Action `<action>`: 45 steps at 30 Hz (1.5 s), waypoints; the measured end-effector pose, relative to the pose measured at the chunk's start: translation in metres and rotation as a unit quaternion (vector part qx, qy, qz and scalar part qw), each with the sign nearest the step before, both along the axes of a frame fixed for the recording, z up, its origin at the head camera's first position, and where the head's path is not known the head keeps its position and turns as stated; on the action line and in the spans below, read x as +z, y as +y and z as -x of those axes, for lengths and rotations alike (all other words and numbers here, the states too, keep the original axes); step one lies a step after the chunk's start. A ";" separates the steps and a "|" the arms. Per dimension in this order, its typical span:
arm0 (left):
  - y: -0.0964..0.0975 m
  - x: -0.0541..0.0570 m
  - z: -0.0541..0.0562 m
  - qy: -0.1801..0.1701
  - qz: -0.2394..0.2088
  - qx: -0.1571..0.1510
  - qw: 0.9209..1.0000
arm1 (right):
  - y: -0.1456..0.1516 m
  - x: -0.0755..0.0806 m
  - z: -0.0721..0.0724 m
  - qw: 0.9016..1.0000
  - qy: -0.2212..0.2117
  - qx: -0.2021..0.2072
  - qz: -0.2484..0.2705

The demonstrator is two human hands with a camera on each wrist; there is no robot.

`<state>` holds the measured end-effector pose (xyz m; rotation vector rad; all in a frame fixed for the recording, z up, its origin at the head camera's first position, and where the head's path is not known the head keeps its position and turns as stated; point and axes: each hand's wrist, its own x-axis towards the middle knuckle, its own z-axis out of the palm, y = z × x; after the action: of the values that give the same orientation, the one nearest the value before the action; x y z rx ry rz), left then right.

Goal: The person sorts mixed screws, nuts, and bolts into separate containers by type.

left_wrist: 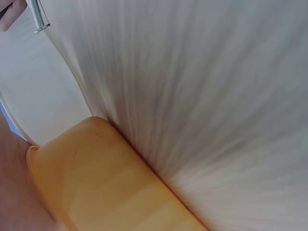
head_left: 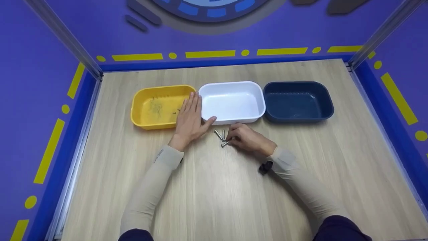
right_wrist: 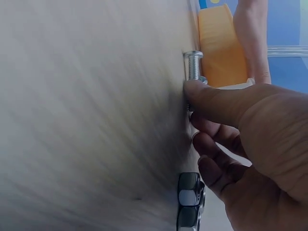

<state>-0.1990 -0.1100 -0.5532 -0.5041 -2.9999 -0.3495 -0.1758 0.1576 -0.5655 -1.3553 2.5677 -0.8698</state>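
My left hand (head_left: 190, 118) lies with straight fingers across the adjoining rims of a yellow bin (head_left: 150, 126) and a white bin (head_left: 230, 121), its thumb at the white bin's front corner. Just in front of the white bin, my right hand (head_left: 247, 136) pinches a silver bolt (right_wrist: 194, 67) between thumb and fingers, low at the tabletop. Two more bolts, one of them a slanting bolt (head_left: 218, 134), lie beside those fingertips. Hex nuts (right_wrist: 188, 191) show below the right hand's curled fingers in the right wrist view; the hand hides them from the head view.
A dark blue bin (head_left: 299, 119) stands right of the white one, the three in a row. Small dark bits, apparently screws, lie in the yellow bin. Purple panels (head_left: 207, 43) wall the wooden table (head_left: 214, 201) at the back and both sides.
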 end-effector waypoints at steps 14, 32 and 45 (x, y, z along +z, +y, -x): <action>0.000 -0.002 0.001 0.004 0.009 -0.007 1.000 | 0.002 0.000 0.001 1.000 -0.008 0.016 -0.001; 0.000 -0.002 0.000 0.003 0.010 -0.012 1.000 | -0.003 0.014 -0.002 1.000 -0.001 0.022 0.012; 0.000 0.000 -0.001 0.001 0.006 -0.016 1.000 | -0.004 0.040 0.002 0.999 0.020 0.020 0.026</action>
<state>-0.1982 -0.1095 -0.5536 -0.5534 -2.9963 -0.3320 -0.1776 0.1534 -0.5258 -1.4458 2.5554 -0.9175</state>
